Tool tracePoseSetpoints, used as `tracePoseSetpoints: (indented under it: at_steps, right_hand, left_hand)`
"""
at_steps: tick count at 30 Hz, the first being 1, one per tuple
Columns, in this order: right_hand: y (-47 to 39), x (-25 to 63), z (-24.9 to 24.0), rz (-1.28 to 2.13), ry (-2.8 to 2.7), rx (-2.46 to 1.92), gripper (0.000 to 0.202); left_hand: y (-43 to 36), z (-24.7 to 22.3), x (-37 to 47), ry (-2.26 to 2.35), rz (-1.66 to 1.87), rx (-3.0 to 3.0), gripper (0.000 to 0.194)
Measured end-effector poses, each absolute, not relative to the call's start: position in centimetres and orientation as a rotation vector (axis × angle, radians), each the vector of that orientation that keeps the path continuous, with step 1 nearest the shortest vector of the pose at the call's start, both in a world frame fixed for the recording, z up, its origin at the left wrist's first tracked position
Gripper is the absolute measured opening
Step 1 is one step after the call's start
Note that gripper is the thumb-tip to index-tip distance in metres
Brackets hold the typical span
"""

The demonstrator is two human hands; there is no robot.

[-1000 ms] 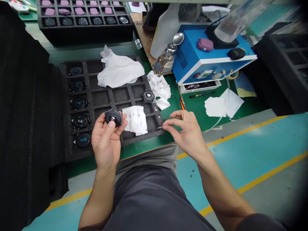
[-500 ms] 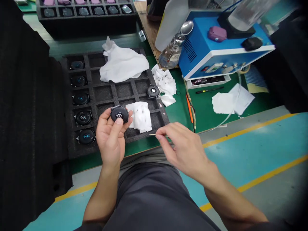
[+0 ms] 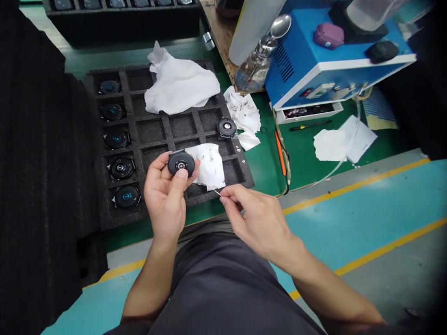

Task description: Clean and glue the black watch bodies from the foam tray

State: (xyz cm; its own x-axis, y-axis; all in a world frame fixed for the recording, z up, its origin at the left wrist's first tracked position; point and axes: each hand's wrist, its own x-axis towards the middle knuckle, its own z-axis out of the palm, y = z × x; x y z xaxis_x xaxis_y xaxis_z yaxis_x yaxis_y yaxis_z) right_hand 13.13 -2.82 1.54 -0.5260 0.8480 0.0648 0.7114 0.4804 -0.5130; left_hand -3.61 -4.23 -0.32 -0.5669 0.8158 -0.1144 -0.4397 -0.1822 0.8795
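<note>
Held up between the thumb and fingers of my left hand (image 3: 167, 200) is a black round watch case (image 3: 181, 163), its sensor back facing me. My right hand (image 3: 258, 216) pinches a thin pale stick (image 3: 217, 192), whose tip reaches the edge of a white wipe (image 3: 209, 167) with dark smudges. The wipe lies on a black foam tray (image 3: 152, 130) with square compartments. Several watch cases (image 3: 117, 138) sit in the tray's left column. Another watch case (image 3: 226, 127) rests at its right side. A large white cloth (image 3: 181, 86) covers some far compartments.
Behind stands a second foam tray (image 3: 122, 18) with more watch cases. To the right are a glass bottle (image 3: 253, 67) with a metal top, a blue machine (image 3: 300, 56), crumpled wipes (image 3: 244, 114), an orange tool (image 3: 280, 153) and a pen (image 3: 310, 125). Black material (image 3: 38, 186) hangs at left.
The right hand has moved a little left, bringing the stick's tip to the smudged wipe. The left hand still holds the watch case. The whole view has shifted slightly.
</note>
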Motion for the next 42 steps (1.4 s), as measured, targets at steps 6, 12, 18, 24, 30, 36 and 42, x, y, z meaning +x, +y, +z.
tracePoseSetpoints:
  at_steps: [6,12,18,24,30,36,42]
  right_hand:
    - [-2.4,12.4,1.3,0.58,-2.439,-1.332,0.012]
    - [-2.2,12.1,1.0,0.517,-2.395,-1.288,0.029]
    - [-1.6,12.1,1.2,0.473,-2.35,-1.21,0.027]
    - [-1.2,13.4,1.6,0.534,-2.374,-1.231,0.026]
    - [-1.7,15.8,2.4,0.736,-2.456,-1.242,0.038]
    - [-1.7,15.0,2.0,0.717,-2.381,-1.23,0.036]
    - [-1.0,13.6,1.0,0.592,-2.392,-1.232,0.032]
  left_hand:
    - [-4.2,-0.4,-3.6,1.215,1.842,0.504,0.039]
    - [-4.3,-0.4,-3.6,1.213,1.841,0.504,0.036]
    - [-4.1,0.2,-3.7,1.253,1.795,0.502,0.036]
    - [-3.8,1.3,-2.9,1.267,1.744,0.535,0.035]
    - [-3.4,1.3,-2.4,1.284,1.692,0.53,0.037]
    - [-3.4,1.2,-2.3,1.306,1.698,0.547,0.037]
    - [-3.6,0.7,-2.3,1.296,1.685,0.598,0.039]
